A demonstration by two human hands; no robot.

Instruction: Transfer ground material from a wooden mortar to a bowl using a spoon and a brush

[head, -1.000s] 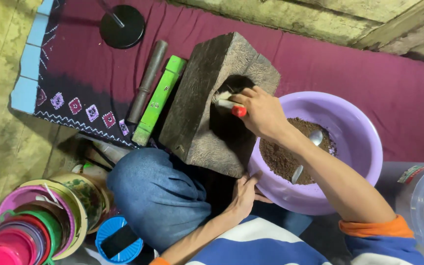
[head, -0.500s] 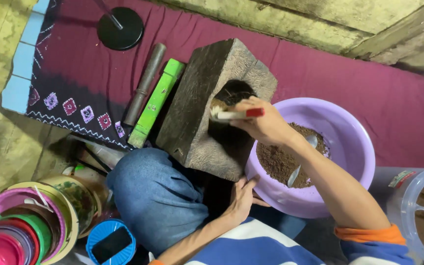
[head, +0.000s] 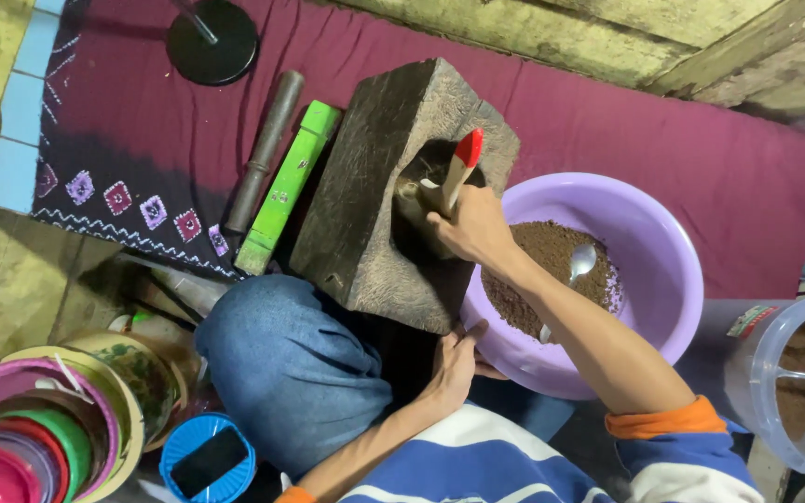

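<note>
Landmark: the grey stone mortar block (head: 384,196), tilted on the maroon cloth (head: 701,177), its hollow facing the lavender basin.
Right hand (head: 472,224): at the mortar's hollow, grip closed around a small wooden brush with a red end (head: 458,168), bristles down inside the cavity.
Left hand (head: 454,368): just below the mortar, fingers spread against the near rim of the lavender basin (head: 663,270); it grips nothing.
Basin: touching the mortar's right side, holding brown powder (head: 542,251) and a metal spoon (head: 575,270).
Step in hand: judged to be sweeping powder out of the hollow toward the basin.
Next move calls for: short strokes aimed over the rim, the basin held steady.
Left of the mortar: a green bar (head: 286,186) and a dark rod (head: 263,149), side by side.
Hard to tell: the bristles and whatever remains in the hollow are hidden by the hand; a clear tub (head: 794,391) at the far right is cut off.
</note>
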